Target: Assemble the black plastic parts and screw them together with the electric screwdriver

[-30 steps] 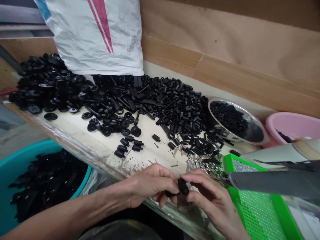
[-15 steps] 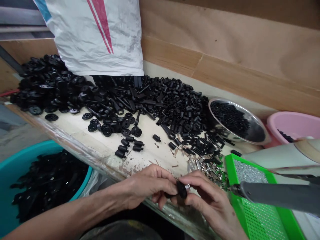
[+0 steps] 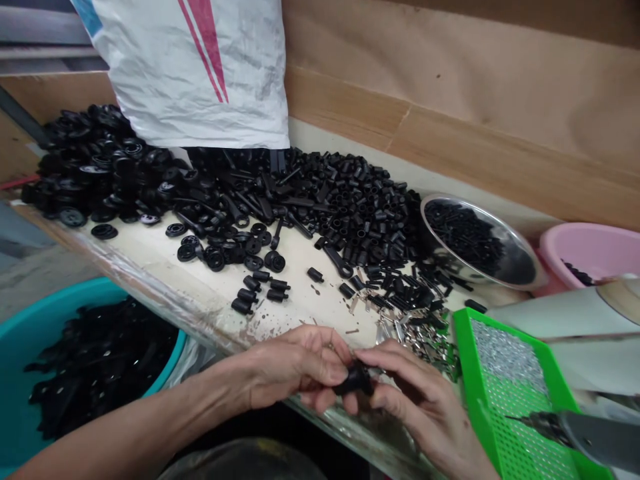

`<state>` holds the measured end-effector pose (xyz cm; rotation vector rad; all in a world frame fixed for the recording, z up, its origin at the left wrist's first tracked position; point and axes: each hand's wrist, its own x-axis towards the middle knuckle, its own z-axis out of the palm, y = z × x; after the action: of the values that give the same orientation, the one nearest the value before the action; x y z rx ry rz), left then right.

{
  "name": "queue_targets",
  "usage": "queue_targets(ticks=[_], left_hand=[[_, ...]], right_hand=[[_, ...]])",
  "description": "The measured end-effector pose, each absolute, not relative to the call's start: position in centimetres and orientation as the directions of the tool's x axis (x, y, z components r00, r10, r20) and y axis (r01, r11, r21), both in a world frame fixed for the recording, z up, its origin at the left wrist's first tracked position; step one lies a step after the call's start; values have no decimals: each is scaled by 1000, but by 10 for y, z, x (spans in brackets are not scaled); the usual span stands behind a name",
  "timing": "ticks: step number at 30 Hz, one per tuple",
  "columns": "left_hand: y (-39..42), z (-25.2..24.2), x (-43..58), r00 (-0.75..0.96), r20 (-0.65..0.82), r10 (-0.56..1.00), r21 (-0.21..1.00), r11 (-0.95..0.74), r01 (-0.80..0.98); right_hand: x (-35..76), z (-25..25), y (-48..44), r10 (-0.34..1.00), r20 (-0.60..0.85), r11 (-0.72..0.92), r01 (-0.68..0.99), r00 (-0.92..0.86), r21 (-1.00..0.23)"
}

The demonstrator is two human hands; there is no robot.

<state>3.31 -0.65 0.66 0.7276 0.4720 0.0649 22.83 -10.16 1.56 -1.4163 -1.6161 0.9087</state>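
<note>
A white-topped workbench (image 3: 310, 300) is running along a wall lined with brown paper (image 3: 450, 80). Nearest, the left hand (image 3: 295, 367) and right hand (image 3: 420, 400) are meeting just above the bench's front edge, their fingers curled in narrow and both pinching a small black plastic part (image 3: 356, 379) between them. A green perforated tray (image 3: 465, 353) is sitting just right of the right hand, and a teal basin (image 3: 100, 293) of black pieces is sitting below the bench at left. Loose metal terminals (image 3: 415, 333) are lying beside the hands. Farther back, a heap of black plastic parts (image 3: 350, 207) is spreading along the bench, beside a steel bowl (image 3: 480, 227) and a pink basin (image 3: 590, 247), with a white woven sack (image 3: 190, 73) hanging above.
</note>
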Motion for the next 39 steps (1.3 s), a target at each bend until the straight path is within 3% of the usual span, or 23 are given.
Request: queue_targets(ticks=[2,5,7,12,17,23,27,29,35,37,39], left_hand=[[-12,7,35,858,-390,334,738,670,75],[-19,7,40,730,-297,615,929,361,74],[-20,6,42,697,-258,669,961,252,114],[-15,1,47,728,-312,610,950,192,246],[-19,2,53,597,-239,765,955,74,287],[-10,-2,50,796,-256,549,963,77,256],[-14,2,49,685,-144,714,950,-95,299],[-15,6,49,662,-186,726,950,-40,311],[-3,12,47,844,-370,388,928,201,315],[-5,11,47,784,-370,498,928,156,339],[-11,11,47,689,-272,671,945,51,324]], right_hand=[[226,13,-102,999,50,38,409,20,-912],[220,7,-103,978,-99,-147,269,183,-952],[217,3,-104,964,-136,-189,227,226,-955],[214,-3,-104,983,14,-81,493,185,-866],[213,-6,-105,960,-57,-175,431,273,-885],[213,-3,-108,980,121,13,555,158,-832],[209,-9,-109,963,61,-82,496,264,-864],[210,-9,-109,964,62,-81,510,257,-856],[213,0,-108,981,168,75,621,93,-780],[210,-1,-108,976,168,52,599,139,-799],[207,-1,-108,967,146,4,561,210,-828]])
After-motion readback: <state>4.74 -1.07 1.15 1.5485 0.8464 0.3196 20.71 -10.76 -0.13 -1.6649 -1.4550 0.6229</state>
